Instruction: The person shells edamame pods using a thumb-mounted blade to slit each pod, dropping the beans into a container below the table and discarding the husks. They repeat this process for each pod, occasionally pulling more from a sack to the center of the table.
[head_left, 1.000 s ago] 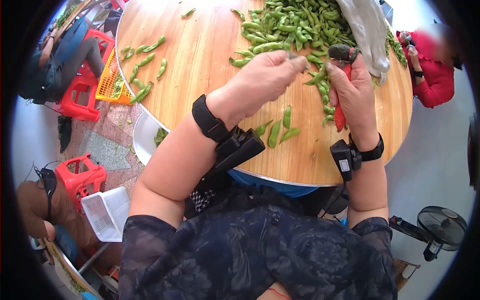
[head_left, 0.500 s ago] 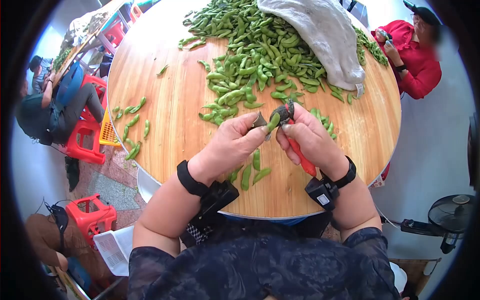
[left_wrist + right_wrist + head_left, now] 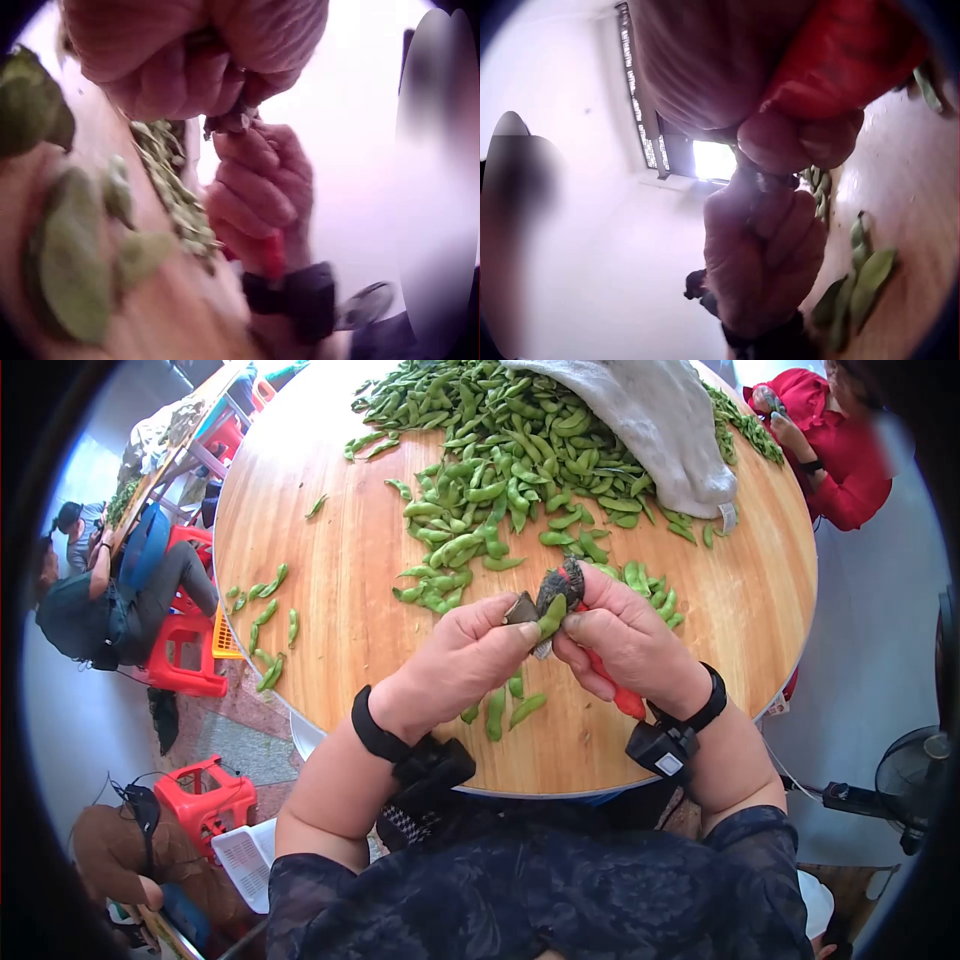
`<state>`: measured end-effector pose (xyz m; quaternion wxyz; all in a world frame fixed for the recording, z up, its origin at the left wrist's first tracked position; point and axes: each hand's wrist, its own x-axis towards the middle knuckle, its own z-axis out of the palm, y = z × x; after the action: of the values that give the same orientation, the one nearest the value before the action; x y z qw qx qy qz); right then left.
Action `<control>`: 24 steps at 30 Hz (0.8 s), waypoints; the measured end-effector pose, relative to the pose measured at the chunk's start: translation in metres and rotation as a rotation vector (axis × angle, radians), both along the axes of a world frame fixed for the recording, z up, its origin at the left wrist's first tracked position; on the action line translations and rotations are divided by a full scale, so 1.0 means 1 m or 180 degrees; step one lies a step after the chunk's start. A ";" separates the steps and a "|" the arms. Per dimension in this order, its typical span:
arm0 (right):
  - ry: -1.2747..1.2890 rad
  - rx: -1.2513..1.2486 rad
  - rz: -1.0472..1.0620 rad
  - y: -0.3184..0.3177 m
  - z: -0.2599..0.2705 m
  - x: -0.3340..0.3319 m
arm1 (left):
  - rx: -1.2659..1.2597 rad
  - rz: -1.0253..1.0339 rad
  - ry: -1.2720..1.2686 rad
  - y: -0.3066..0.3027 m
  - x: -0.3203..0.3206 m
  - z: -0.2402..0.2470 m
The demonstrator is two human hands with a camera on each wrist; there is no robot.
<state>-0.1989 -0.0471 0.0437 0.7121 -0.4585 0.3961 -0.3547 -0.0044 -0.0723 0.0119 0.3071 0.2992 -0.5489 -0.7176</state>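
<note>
Close together over the near half of the round table, my two hands meet at a green soybean pod. My left hand pinches the pod's near end between thumb and fingers. A dark cover sits on a left fingertip. My right hand grips a red-handled tool, its thumb right at the pod. Dark wrapping with a red band surrounds the right index fingertip area; the tool's working end is hidden. Several loose pods lie below the hands.
A large heap of pods covers the table's far side, with a white cloth over part of it. More pods lie near the left edge. A person in red sits at the right; a fan stands nearer.
My left hand has come back beside the right one and now pinches the pod, which was at the right thumb. The head view has shifted, showing more of the heap.
</note>
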 end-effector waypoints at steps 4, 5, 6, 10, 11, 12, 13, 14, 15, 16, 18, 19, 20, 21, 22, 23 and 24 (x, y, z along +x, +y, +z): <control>-0.0687 0.0325 -0.0029 0.004 0.002 0.002 | 0.1768 -0.0697 0.1171 -0.002 0.004 0.005; -0.0685 0.0378 -0.0020 0.002 0.003 0.001 | 0.1341 -0.0554 0.0897 -0.002 0.003 0.002; -0.0694 0.0370 -0.0030 0.001 0.003 0.001 | 0.0919 -0.0406 0.0623 -0.002 0.003 -0.001; -0.0100 -0.0028 -0.0269 0.000 -0.005 0.002 | -0.1622 0.0190 -0.0567 0.002 -0.005 -0.005; 0.0027 -0.0176 -0.0257 0.000 -0.008 0.003 | -0.1976 0.0485 -0.0588 0.001 -0.009 -0.008; 0.0020 -0.0182 -0.0253 0.001 -0.011 0.003 | -0.2331 0.0785 -0.0607 0.001 -0.010 -0.010; -0.0020 -0.0243 -0.0276 0.003 -0.013 0.004 | -0.2336 0.0785 -0.0615 0.000 -0.009 -0.011; -0.0061 -0.0301 -0.0302 0.003 -0.014 0.004 | -0.2569 0.0785 -0.0735 -0.001 -0.008 -0.013; -0.0067 -0.0299 -0.0301 0.003 -0.013 0.004 | -0.2799 0.0784 -0.0856 -0.001 -0.007 -0.013; -0.0055 -0.0298 -0.0279 0.003 -0.012 0.004 | -0.2798 0.0783 -0.0863 0.000 -0.007 -0.010; -0.0050 -0.0298 -0.0249 0.003 -0.010 0.004 | -0.0073 0.0145 -0.0024 0.003 -0.008 -0.002; 0.0009 -0.0238 -0.0266 0.002 -0.008 0.003 | -0.0076 0.0149 -0.0031 0.002 -0.005 -0.002; 0.0069 -0.0179 -0.0286 0.001 -0.007 0.003 | 0.0473 -0.0076 0.0196 0.000 -0.002 -0.003; 0.0065 -0.0181 -0.0288 -0.001 -0.013 0.003 | 0.1024 -0.0304 0.0423 -0.002 -0.001 -0.004; 0.1040 -0.1433 -0.0534 -0.003 -0.024 0.004 | 0.1024 -0.0307 0.0421 -0.002 -0.002 -0.003; 0.2021 -0.2683 -0.0766 -0.005 -0.029 0.005 | 0.0895 -0.0211 0.0226 -0.001 -0.006 -0.002; 0.2019 -0.2679 -0.0762 -0.003 -0.032 0.006 | 0.0769 -0.0110 0.0030 0.001 -0.007 0.000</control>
<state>-0.1928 -0.0502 0.0118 0.2670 -0.7404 0.4647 -0.4056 -0.0116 -0.0717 0.0119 0.2590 0.3211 -0.4621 -0.7850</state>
